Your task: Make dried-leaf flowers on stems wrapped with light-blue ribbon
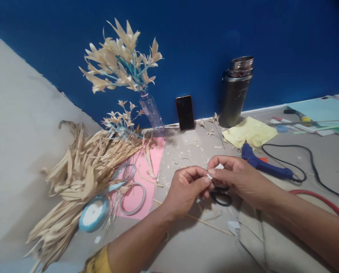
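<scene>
My left hand point(186, 187) and my right hand point(236, 176) meet over the table, thumbs and fingertips nearly touching. Pinched between them is a small white piece point(220, 166) that looks like paper; a second bit of white shows at the left fingertips. Fingers cover the rest, so anything thinner held there is hidden. Black-handled scissors point(221, 198) lie just beneath my hands, their blades out of sight. A blue glue gun point(264, 163) rests beyond my right wrist. Near my left forearm is a grey tape ring point(143, 201) on a pink sheet point(157, 153).
Dried husks point(81, 170) are heaped at left beside a light-blue ribbon spool point(92, 213). Husk flowers point(121, 60) stand in a clear bottle point(152, 112). A phone point(185, 112) and a dark flask point(234, 94) lean by the blue wall. Yellow paper point(250, 132) and a black cord point(313, 159) lie right.
</scene>
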`<state>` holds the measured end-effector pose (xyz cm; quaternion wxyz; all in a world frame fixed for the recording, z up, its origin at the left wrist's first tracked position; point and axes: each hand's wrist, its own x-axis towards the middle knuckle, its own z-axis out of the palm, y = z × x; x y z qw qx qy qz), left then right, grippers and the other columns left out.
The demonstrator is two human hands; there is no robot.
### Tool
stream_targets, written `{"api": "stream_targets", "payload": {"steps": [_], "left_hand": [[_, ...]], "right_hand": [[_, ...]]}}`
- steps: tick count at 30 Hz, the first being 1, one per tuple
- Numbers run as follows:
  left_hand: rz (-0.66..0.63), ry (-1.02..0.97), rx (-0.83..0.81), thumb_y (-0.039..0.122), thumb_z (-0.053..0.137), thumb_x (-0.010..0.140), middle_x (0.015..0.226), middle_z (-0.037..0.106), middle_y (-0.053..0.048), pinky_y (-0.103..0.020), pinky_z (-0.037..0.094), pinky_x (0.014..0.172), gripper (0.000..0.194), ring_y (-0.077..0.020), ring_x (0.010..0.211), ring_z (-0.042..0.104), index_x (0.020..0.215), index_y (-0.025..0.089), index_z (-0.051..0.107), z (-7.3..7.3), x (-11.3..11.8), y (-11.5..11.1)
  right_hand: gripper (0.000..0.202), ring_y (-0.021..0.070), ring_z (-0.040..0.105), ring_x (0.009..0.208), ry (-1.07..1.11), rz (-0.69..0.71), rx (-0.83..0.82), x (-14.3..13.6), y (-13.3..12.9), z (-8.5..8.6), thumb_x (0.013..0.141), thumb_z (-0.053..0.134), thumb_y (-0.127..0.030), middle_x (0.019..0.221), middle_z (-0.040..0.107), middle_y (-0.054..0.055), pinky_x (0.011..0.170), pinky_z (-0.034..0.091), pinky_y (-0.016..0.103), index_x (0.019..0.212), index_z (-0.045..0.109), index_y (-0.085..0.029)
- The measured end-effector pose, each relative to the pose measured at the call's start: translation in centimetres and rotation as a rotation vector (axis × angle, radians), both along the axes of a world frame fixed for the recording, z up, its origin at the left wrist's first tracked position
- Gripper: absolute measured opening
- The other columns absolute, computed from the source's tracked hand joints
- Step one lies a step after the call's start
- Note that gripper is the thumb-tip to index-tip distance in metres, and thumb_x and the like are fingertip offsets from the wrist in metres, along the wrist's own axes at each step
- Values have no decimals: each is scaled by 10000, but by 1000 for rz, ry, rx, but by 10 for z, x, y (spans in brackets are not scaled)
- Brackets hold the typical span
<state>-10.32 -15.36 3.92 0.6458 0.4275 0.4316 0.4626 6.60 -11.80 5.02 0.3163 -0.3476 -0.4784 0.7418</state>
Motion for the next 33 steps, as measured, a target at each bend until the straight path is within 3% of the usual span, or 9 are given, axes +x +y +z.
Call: {"api": "stream_targets", "payload": {"steps": [28,33], "left_hand": [[12,31,-13,313,780,740,647,651,-20,-206,404,511,214,-84,513,538,764,127,677,0,0,-1],[20,27,-19,287,763,745,643,650,-23,-209,400,505,188,-83,503,535,767,123,674,-1,1,-1]], "right_hand": [[327,167,640,600,-141,-38,80,0,1,2,738,779,-460,653,712,17,532,429,242,846,617,-197],[302,104,522,465,-244,-55,178,0,-1,5,762,756,-454,547,635,-31,432,319,197,849,622,-198]]}}
